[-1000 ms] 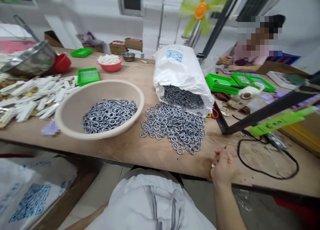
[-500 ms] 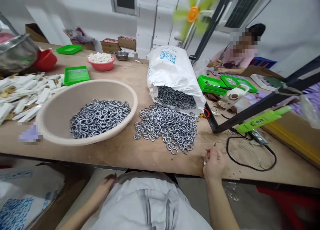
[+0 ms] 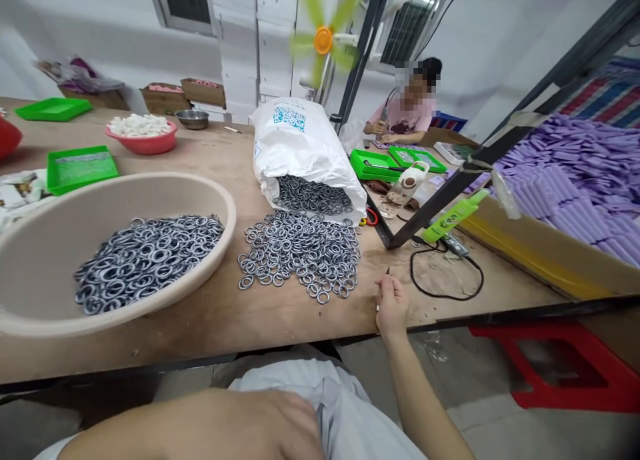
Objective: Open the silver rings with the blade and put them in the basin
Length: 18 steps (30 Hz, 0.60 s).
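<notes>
Though the left hand's [image 3: 285, 417] hold is unclear, a pointed item [image 3: 388, 271], probably light and stiff, is pinched in the right hand [image 3: 393, 304] near the desk's [image 3: 210, 328] front edge. It is best gripped behind the tip.

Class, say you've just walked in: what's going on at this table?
The person's right hand, at the table edge, is closed around a small pointed thing. The left hand is over pale clothing; whether it holds anything is unclear. Grey rings lie heaped before an open sack, with more in the big bowl. A co-worker is further back.
</notes>
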### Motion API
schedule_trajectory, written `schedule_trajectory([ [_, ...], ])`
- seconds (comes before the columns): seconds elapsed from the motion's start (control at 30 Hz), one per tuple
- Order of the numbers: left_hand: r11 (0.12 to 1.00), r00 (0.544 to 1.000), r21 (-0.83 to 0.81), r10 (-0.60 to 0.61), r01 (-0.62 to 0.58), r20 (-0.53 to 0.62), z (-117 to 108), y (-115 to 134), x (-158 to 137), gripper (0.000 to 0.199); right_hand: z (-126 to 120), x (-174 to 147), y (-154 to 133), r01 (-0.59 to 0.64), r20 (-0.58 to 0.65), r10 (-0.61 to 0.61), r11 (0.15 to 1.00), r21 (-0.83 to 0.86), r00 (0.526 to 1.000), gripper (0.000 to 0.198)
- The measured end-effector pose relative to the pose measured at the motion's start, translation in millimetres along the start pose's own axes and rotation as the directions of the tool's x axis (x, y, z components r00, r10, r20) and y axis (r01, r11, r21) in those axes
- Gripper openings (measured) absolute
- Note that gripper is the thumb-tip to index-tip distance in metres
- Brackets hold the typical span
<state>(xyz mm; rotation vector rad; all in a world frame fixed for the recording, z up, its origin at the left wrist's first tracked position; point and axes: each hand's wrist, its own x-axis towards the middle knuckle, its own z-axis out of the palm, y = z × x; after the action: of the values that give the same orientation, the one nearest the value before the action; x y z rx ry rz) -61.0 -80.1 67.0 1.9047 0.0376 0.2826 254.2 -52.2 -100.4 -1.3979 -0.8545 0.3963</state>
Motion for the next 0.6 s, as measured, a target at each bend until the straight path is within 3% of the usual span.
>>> schedule_trajectory([
  [0.03, 0.998, 0.998, -0.027, 0.064, -0.064, 0.006, -3, -4, -3, 0.051, 0, 0, -1, -0.019, -0.009, 0.019, 1.000, 0.011, 1.000, 0.046],
  [0.07, 0.991, 0.991, -0.053, 0.118, -0.122, -0.069, -7, -9, -8, 0.045, -1, -1, -2, -0.039, -0.015, 0.039, 0.999, 0.027, 0.999, 0.046],
  [0.1, 0.988, 0.963, -0.049, 0.131, -0.146, -0.235, -11, -15, -13, 0.035, -2, -2, -3, -0.054, -0.014, 0.054, 0.998, 0.045, 0.998, 0.046],
  [0.13, 0.993, 0.902, -0.017, 0.099, -0.117, -0.421, -15, -21, -17, 0.030, -2, -3, -4, -0.065, -0.012, 0.066, 0.996, 0.064, 0.998, 0.046],
  [0.17, 0.998, 0.835, 0.041, 0.067, -0.054, -0.546, -18, -29, -21, 0.030, -3, -3, -5, -0.073, -0.015, 0.074, 0.993, 0.091, 0.997, 0.046],
  [0.23, 0.929, 0.762, 0.219, -0.093, 0.297, -0.641, -23, -50, -26, 0.031, -2, -3, -7, -0.076, -0.001, 0.077, 0.988, 0.136, 0.997, 0.045],
  [0.27, 0.811, 0.745, 0.350, -0.149, 0.468, -0.650, -24, -63, -27, 0.028, -2, -2, -8, -0.073, 0.000, 0.074, 0.986, 0.152, 0.997, 0.045],
  [0.33, 0.475, 0.624, 0.481, -0.204, 0.736, -0.754, -25, -89, -30, 0.025, -1, -1, -10, -0.065, 0.008, 0.065, 0.984, 0.169, 0.998, 0.045],
  [0.37, 0.340, 0.572, 0.483, -0.244, 0.807, -0.783, -25, -101, -32, 0.026, 0, -1, -11, -0.061, 0.010, 0.060, 0.983, 0.172, 0.998, 0.044],
  [0.43, 0.184, 0.498, 0.463, -0.327, 0.867, -0.803, -27, -120, -36, 0.033, 1, -1, -13, -0.053, 0.018, 0.051, 0.984, 0.170, 0.999, 0.043],
  [0.5, 0.155, 0.487, 0.465, -0.377, 0.872, -0.788, -31, -131, -40, 0.031, 1, -1, -14, -0.041, 0.017, 0.039, 0.986, 0.164, 0.999, 0.042],
  [0.6, 0.229, 0.524, 0.471, -0.363, 0.852, -0.771, -40, -135, -43, 0.024, -1, 0, -12, -0.022, 0.008, 0.021, 0.989, 0.147, 1.000, 0.042],
])
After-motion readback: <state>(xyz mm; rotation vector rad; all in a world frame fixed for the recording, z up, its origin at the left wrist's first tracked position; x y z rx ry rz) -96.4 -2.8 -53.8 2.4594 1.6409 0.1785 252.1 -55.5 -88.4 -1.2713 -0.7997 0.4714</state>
